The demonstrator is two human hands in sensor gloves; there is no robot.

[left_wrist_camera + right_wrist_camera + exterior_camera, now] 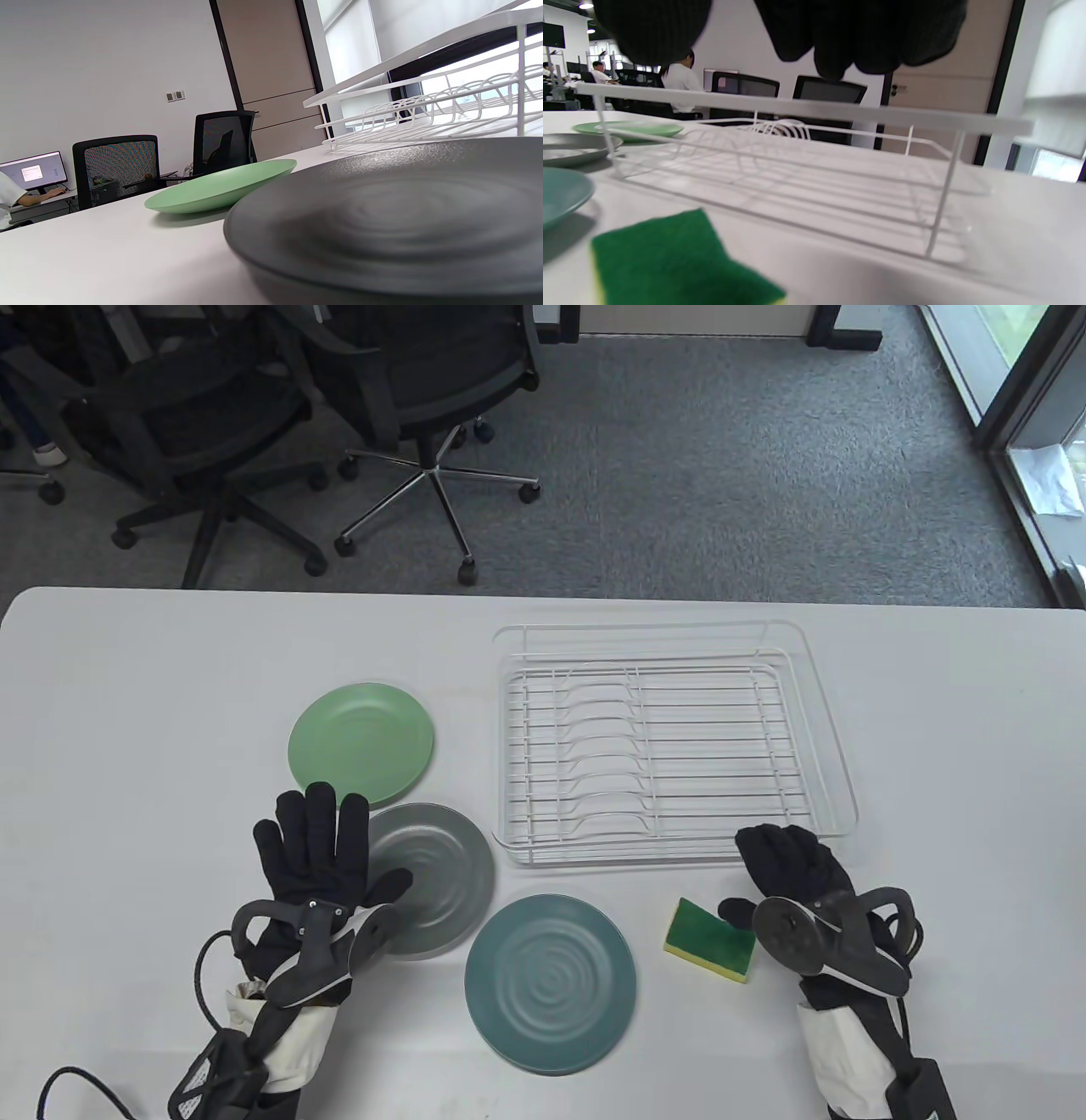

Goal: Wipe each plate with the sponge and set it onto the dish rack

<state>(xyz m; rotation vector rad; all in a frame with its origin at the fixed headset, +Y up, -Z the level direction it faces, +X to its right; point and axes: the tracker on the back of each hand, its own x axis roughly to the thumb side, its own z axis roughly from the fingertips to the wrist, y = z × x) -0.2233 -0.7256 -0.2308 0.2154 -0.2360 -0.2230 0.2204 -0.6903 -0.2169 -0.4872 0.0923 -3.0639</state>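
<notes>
Three plates lie on the white table (127, 746): a light green plate (361, 742) (220, 188) at the back, a grey plate (437, 878) (382, 220) in front of it, and a teal plate (550, 984) (560, 192) near the front edge. My left hand (322, 848) hovers flat with straight, spread fingers over the grey plate's left rim. A green and yellow sponge (711, 952) (670, 262) lies right of the teal plate. My right hand (785, 869) sits just right of the sponge, fingers (835, 29) loosely bent, holding nothing. The white wire dish rack (670, 746) (797, 169) stands empty behind it.
Beyond the table's far edge stand black office chairs (424, 407) on grey carpet. Cables (204, 976) trail from both wrists toward the front edge. In the wrist views, people sit at desks in the background.
</notes>
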